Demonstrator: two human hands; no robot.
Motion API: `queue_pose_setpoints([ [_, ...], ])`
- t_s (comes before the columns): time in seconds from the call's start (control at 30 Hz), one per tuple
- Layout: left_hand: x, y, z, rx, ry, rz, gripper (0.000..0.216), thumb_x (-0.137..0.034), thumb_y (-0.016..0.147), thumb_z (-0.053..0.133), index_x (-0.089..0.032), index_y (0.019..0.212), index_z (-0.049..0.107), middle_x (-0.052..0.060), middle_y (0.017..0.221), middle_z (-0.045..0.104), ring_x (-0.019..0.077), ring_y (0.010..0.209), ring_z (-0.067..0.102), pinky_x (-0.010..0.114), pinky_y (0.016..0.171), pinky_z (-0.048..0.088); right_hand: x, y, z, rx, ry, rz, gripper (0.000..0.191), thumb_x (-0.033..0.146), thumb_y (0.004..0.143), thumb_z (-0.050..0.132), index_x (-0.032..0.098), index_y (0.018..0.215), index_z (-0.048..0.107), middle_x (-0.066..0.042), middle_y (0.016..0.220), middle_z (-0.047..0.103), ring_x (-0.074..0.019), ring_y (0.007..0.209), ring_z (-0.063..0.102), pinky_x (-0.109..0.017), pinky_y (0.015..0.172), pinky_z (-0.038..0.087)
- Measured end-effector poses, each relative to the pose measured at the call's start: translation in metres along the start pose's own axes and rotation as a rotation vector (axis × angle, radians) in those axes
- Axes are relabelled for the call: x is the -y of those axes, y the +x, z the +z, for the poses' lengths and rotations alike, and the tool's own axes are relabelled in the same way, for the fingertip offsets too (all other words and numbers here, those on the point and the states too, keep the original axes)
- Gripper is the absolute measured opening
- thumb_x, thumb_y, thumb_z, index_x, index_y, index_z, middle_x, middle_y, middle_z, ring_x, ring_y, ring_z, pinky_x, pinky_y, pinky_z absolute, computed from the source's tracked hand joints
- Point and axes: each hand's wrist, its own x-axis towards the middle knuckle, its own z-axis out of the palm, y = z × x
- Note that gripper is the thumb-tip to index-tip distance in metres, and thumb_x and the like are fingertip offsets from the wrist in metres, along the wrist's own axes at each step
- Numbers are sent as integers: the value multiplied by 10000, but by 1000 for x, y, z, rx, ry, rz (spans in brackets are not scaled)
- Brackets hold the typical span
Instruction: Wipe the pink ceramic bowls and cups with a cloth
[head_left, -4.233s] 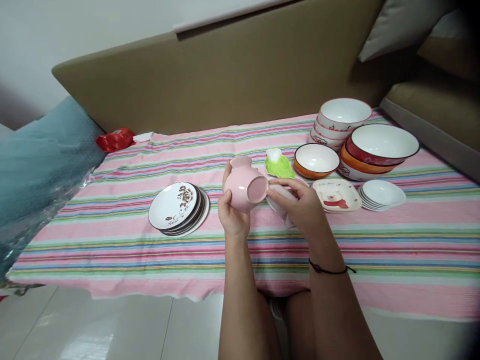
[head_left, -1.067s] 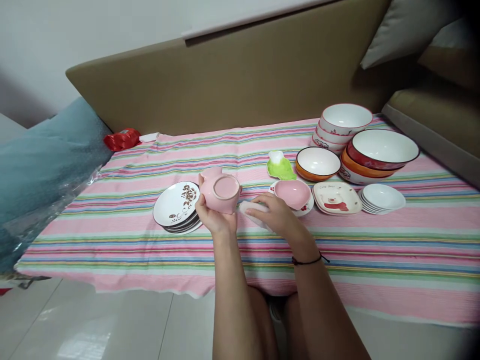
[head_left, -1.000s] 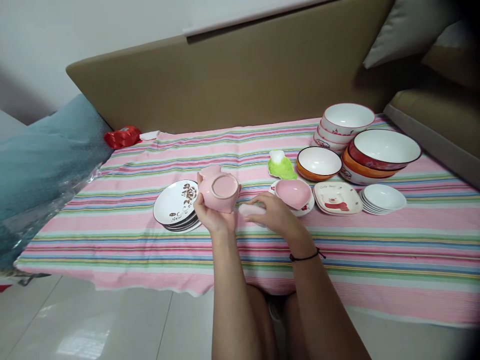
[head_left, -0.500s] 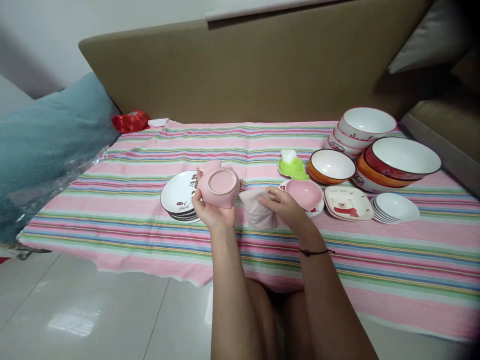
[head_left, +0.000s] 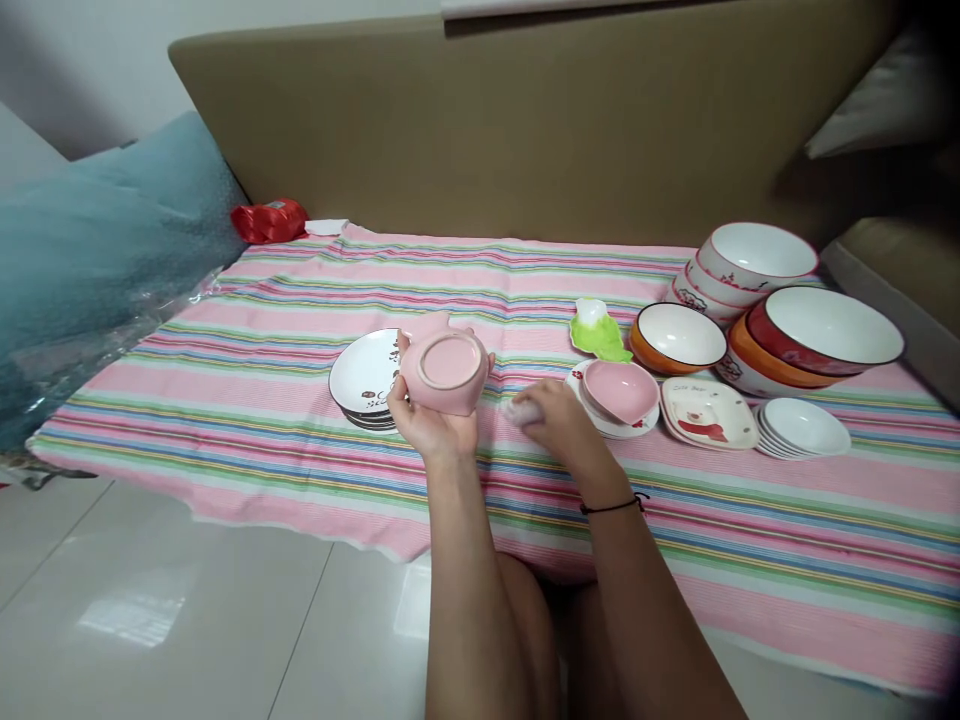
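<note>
My left hand (head_left: 435,425) grips a pink ceramic bowl (head_left: 448,362), its round foot ring facing up toward me. The bowl has small pointed projections along its edge. Just right of it, my right hand (head_left: 559,420) is closed around a pale cloth (head_left: 523,411), bunched so that only a bit shows past the fingers. Cloth and bowl are apart. Behind the left hand, partly covered by the bowl, is a stack of white plates (head_left: 365,372) with brown patterns.
To the right sit a pink bowl (head_left: 621,390) on a plate, a green leaf-shaped dish (head_left: 600,338), an orange bowl (head_left: 679,337), square bear plates (head_left: 709,413), small white bowls (head_left: 806,428) and stacked large bowls (head_left: 832,330). A red bundle (head_left: 270,221) lies at the back left.
The cloth hung spread out from my right hand before; now it is bunched inside that hand. My left hand still holds the pink bowl upside down. The camera view has shifted slightly.
</note>
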Motion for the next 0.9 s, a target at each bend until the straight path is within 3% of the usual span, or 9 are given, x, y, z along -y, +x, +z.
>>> queue_pose_setpoints([
  [0.07, 0, -1, 2, -9, 9, -7, 526, -498, 847, 399, -357, 1341, 514, 66, 1410, 526, 343, 1288, 502, 586, 959, 469, -3, -8, 0, 192, 52, 33, 416, 96, 611, 718, 199, 1012, 673, -84, 1078, 650, -265, 1046, 577, -424, 929, 455],
  [0.1, 0, -1, 3, -16, 13, -9, 525, -501, 846, 399, -357, 1336, 519, 64, 1410, 526, 343, 1290, 501, 585, 959, 469, -3, -12, -1, 207, 89, 42, 399, 138, 653, 709, 197, 1046, 663, -87, 1105, 649, -260, 1055, 580, -424, 933, 457],
  [0.2, 0, -1, 5, -34, 26, -6, 531, -505, 841, 405, -343, 1332, 526, 68, 1410, 525, 346, 1299, 490, 580, 958, 475, -4, -14, -8, -3, 149, 68, 242, 181, 823, 534, 194, 1030, 659, -80, 1060, 669, -229, 1007, 604, -407, 907, 467],
  [0.27, 0, -1, 5, -38, 24, -10, 537, -500, 840, 409, -332, 1337, 523, 73, 1410, 523, 350, 1299, 487, 581, 954, 479, -5, -11, -9, -144, 115, 129, 232, 160, 832, 491, 179, 977, 670, -86, 1003, 675, -232, 943, 615, -403, 861, 479],
  [0.33, 1, 0, 6, -35, 8, -22, 535, -486, 843, 406, -333, 1343, 517, 72, 1413, 517, 352, 1292, 491, 591, 949, 481, -7, -6, -5, -173, 34, 195, 208, 145, 792, 535, 153, 937, 682, -103, 970, 671, -245, 909, 612, -400, 833, 481],
  [0.5, 5, 0, 9, -4, -8, -50, 531, -466, 846, 407, -343, 1353, 505, 69, 1419, 505, 348, 1293, 488, 605, 955, 475, -11, 5, 14, -34, -144, 270, 204, 121, 757, 584, 147, 926, 694, -99, 990, 683, -218, 899, 608, -338, 821, 459],
  [0.63, 8, 0, 12, 14, -8, -76, 522, -467, 848, 390, -358, 1346, 506, 54, 1426, 498, 340, 1292, 490, 618, 968, 459, -8, 11, 13, 104, -160, 333, 125, 110, 750, 622, 167, 830, 698, -60, 871, 701, -191, 819, 610, -293, 751, 434],
  [0.9, 10, 0, 14, 15, 19, -78, 536, -479, 848, 387, -349, 1358, 490, 49, 1415, 511, 334, 1298, 482, 601, 988, 447, -7, 14, 13, 75, -113, 208, 170, 100, 772, 592, 182, 873, 700, -51, 949, 664, -181, 859, 583, -282, 755, 414],
])
